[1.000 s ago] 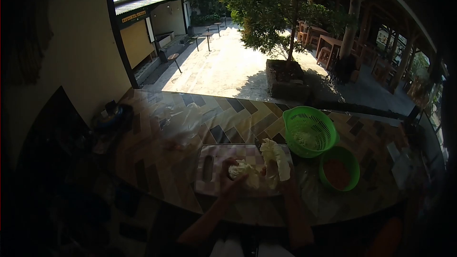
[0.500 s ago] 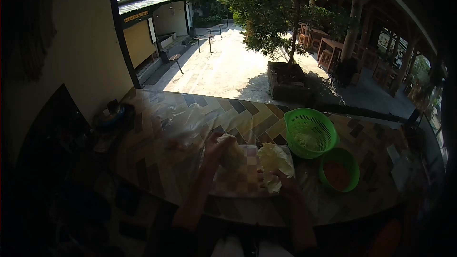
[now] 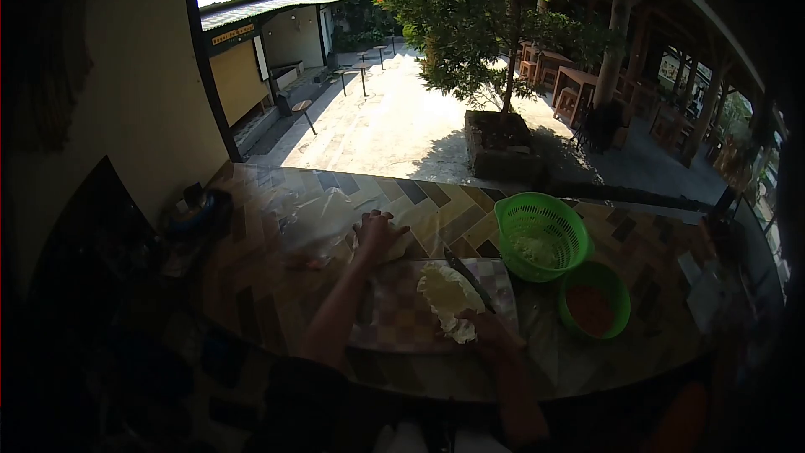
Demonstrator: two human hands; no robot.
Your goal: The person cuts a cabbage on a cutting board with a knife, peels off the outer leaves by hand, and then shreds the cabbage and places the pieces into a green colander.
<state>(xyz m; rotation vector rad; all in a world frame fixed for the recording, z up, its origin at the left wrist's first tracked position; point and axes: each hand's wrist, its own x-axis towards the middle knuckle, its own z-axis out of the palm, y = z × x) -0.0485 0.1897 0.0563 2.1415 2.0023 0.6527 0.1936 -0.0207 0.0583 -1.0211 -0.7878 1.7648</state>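
Observation:
Beyond the far edge of the checkered cutting board [image 3: 386, 319], my left hand [image 3: 377, 235] is curved over a pale cabbage piece [image 3: 392, 251], which it mostly hides. My right hand [image 3: 493, 331] grips the near right edge of a large, pale, curled cabbage leaf [image 3: 450, 292] over the board. A dark-bladed knife [image 3: 470, 275] lies slanted on the board, just right of the leaf; its handle end is partly hidden near my right hand.
Right of the board stands a green colander [image 3: 503, 231] with pale shreds inside. Close in front of it is a green bowl [image 3: 622, 302] of orange-red contents. Clear plastic [image 3: 319, 214] lies at the back left. Dark items [image 3: 197, 205] sit by the left wall.
My left hand has moved away from me and slightly left with the cabbage piece, off the board. My right hand has shifted the leaf left and laid it lower, exposing the knife.

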